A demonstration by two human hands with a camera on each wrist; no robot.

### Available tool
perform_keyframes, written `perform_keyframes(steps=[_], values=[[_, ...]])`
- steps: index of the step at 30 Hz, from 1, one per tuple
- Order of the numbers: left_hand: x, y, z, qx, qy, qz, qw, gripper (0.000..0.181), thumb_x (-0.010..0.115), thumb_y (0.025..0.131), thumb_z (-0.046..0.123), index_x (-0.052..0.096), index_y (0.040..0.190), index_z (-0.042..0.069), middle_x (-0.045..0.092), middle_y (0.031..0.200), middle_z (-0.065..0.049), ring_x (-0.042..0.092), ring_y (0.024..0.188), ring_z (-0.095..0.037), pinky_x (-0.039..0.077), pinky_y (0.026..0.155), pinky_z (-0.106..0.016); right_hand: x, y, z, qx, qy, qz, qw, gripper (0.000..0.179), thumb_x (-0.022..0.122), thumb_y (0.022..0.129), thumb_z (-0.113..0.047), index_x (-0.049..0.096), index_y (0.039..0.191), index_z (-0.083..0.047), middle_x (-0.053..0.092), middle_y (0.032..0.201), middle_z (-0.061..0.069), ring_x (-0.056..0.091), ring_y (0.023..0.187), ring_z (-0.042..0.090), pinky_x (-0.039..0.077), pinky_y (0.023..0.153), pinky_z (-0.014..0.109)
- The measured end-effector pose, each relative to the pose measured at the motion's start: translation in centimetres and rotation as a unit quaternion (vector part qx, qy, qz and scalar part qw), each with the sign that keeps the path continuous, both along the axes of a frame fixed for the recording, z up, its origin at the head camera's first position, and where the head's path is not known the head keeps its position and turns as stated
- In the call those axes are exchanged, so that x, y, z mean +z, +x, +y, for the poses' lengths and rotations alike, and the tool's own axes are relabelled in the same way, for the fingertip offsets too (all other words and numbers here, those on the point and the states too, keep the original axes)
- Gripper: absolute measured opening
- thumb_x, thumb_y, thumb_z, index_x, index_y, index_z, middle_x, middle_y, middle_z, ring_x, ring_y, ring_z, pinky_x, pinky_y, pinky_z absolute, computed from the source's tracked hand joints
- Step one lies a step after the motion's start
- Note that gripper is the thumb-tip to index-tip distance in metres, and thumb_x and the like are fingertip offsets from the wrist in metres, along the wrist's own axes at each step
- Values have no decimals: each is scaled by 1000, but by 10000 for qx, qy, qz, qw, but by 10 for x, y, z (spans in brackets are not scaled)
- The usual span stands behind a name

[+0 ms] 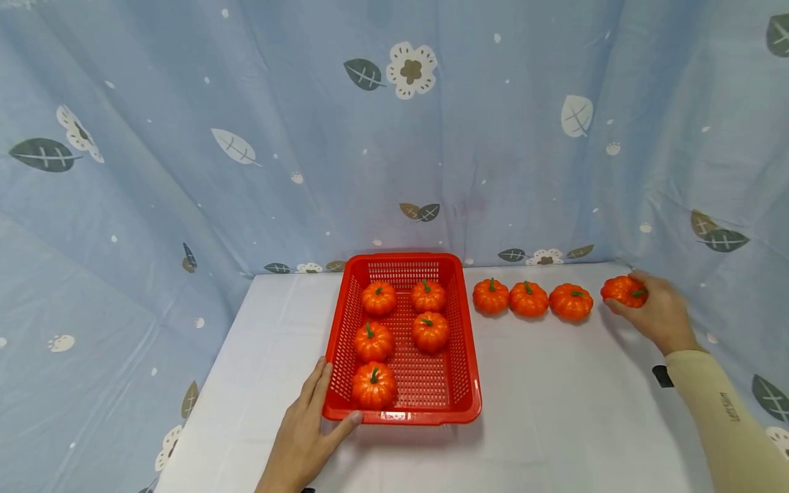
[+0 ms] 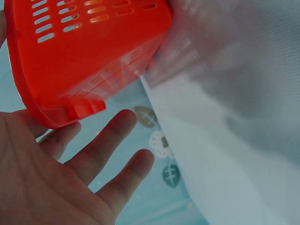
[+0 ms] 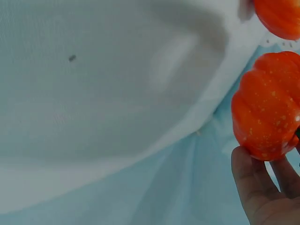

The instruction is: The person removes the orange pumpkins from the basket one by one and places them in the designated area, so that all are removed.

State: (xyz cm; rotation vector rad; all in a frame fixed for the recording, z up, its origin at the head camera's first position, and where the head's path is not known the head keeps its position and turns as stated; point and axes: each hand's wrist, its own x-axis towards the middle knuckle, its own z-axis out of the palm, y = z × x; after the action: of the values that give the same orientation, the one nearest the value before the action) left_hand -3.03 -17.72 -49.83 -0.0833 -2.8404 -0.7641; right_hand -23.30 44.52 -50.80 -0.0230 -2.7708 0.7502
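Note:
My right hand [image 1: 667, 316] grips a small orange toy pumpkin [image 1: 621, 290] with a green stem at the far right of the white table. In the right wrist view this pumpkin [image 3: 266, 108] sits in the fingers, above a shadow on the cloth. My left hand [image 1: 300, 431] touches the near left corner of a red plastic basket [image 1: 431, 416], thumb and fingers spread along its rim. Several pumpkins [image 1: 375, 385] lie inside the basket, mostly on its left side. To the right of it, three pumpkins [image 1: 529, 300] stand in a row near the table's back edge.
A light blue curtain [image 1: 320, 150] with leaf and flower prints hangs behind and beside the white table [image 1: 555, 397]. The basket's perforated wall [image 2: 93, 51] fills the upper left of the left wrist view.

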Motion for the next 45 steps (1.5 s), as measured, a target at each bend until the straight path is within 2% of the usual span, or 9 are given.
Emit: perform_keyframes(steps=[4,11,16,22,31,39,45], values=[[0,0,1,17,15,-83,10000,99,71,86,64,28,162,17,20,168,5,48,135,-36,44,102,-62,-5,-1,0,-76,24,-347,9994,86,77,89,-44,41,145,11,41,133,43,38,117,58,36,97,74],[1,1,1,35,65,-127,9999,99,72,86,63,27,162,18,19,168,7,47,136,-34,43,104,-60,-6,-3,-6,-104,94,-541,9984,84,77,88,-45,45,140,11,45,129,41,43,114,56,39,95,72],[0,0,1,64,31,-81,9999,99,72,86,62,28,162,17,20,168,4,48,134,-35,45,102,-61,-6,-4,-7,-58,88,-722,9973,84,77,89,-43,43,141,13,43,131,42,42,116,56,38,97,73],[0,0,1,55,60,-92,9999,99,72,86,62,28,162,17,20,168,5,49,134,-36,45,102,-61,-9,-5,-5,51,85,-1043,9945,91,73,90,-53,40,144,12,41,136,42,39,119,57,36,98,74],[0,1,1,106,88,-229,9996,100,71,85,64,27,162,19,18,168,7,48,135,-34,44,102,-62,-15,-8,-6,-22,190,-1015,9946,96,73,89,-53,33,148,10,37,134,47,38,118,62,35,97,75],[0,0,1,137,120,-349,9992,100,71,85,66,25,163,23,18,168,8,46,137,-34,42,103,-63,-21,-5,-4,-103,94,-1325,9911,103,73,89,-53,22,152,12,33,134,48,37,116,62,35,97,76],[0,0,1,159,134,-379,9991,100,71,85,66,24,163,24,17,168,10,46,137,-34,42,104,-63,-23,-6,-4,-159,40,-1346,9908,106,73,89,-53,17,154,9,30,138,48,35,118,63,34,97,77]])
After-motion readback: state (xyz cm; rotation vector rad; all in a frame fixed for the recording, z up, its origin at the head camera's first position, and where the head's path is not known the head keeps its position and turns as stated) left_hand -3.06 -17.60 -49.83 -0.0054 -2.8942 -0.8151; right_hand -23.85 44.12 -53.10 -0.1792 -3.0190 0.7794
